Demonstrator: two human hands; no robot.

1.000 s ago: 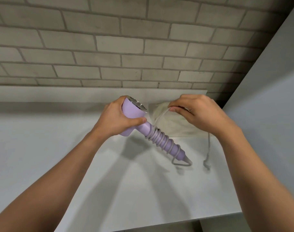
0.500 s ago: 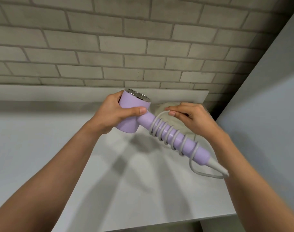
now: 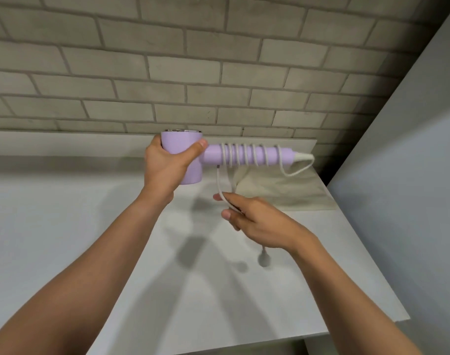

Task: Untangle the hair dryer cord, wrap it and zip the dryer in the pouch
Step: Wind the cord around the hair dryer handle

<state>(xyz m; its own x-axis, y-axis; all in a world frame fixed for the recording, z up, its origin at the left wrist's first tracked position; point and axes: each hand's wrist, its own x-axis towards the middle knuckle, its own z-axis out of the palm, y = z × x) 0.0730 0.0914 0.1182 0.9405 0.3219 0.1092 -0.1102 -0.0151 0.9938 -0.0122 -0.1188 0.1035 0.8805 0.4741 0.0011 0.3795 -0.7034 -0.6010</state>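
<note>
Both busy: left hand grips the dryer (held level), right hand pinches cord below.

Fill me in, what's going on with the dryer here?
A person is mid-wrap. The left hand grips the lilac hair dryer by its head, handle level above the counter, with the cord coiled several turns round the handle. The right hand pinches the loose tail of cord just below. The cream pouch lies on the counter behind, not yet used.
</note>
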